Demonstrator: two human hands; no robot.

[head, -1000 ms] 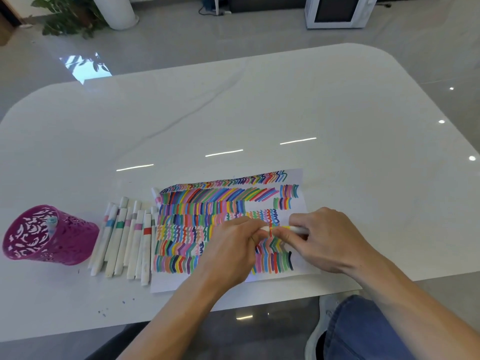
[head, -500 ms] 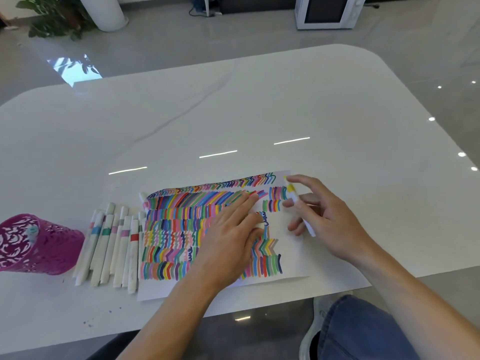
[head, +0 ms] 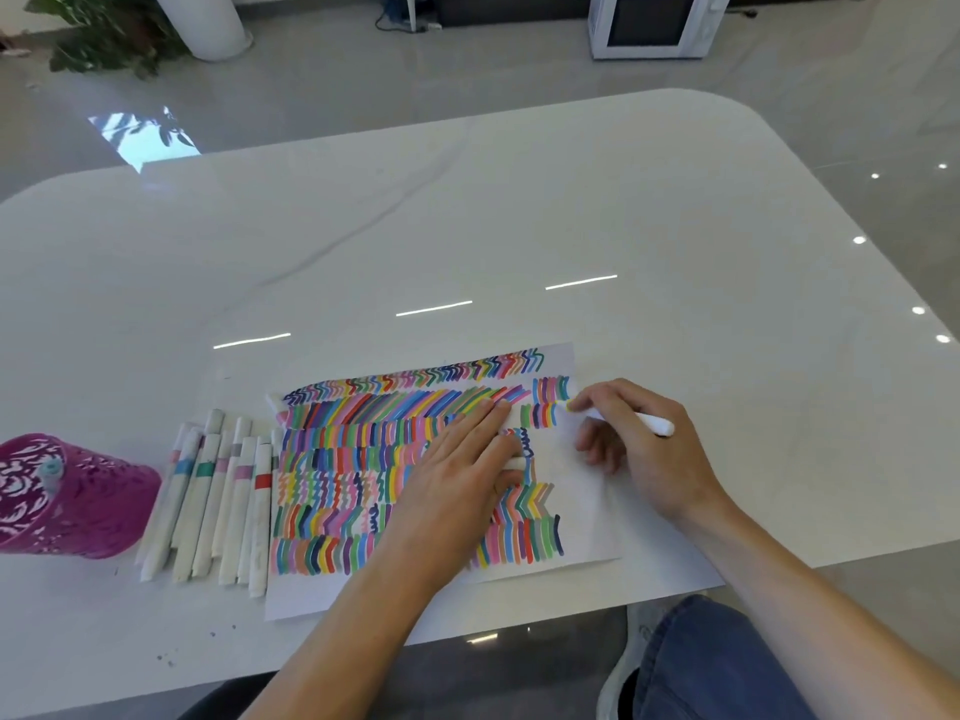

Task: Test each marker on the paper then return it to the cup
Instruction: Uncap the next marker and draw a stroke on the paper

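A sheet of paper (head: 582, 511) covered in coloured marker strokes lies near the table's front edge. My right hand (head: 639, 444) holds a white marker (head: 652, 423) with its yellow tip touching the paper's upper right corner. My left hand (head: 457, 485) lies flat on the paper, fingers spread, with a white cap (head: 515, 464) tucked under its fingers. A row of several white markers (head: 218, 501) lies just left of the paper. A magenta perforated cup (head: 67, 501) stands at the far left with one marker inside.
The white marble table (head: 467, 226) stretches far behind the paper. Its front edge runs just below the paper, with my jeans-clad knee (head: 717, 662) beneath. A white appliance (head: 654, 23) and a potted plant (head: 104, 33) stand on the floor beyond.
My hands pulled the cap off the marker and parted. The left hand went flat on the paper, and the right hand carried the marker up to the paper's upper right corner.
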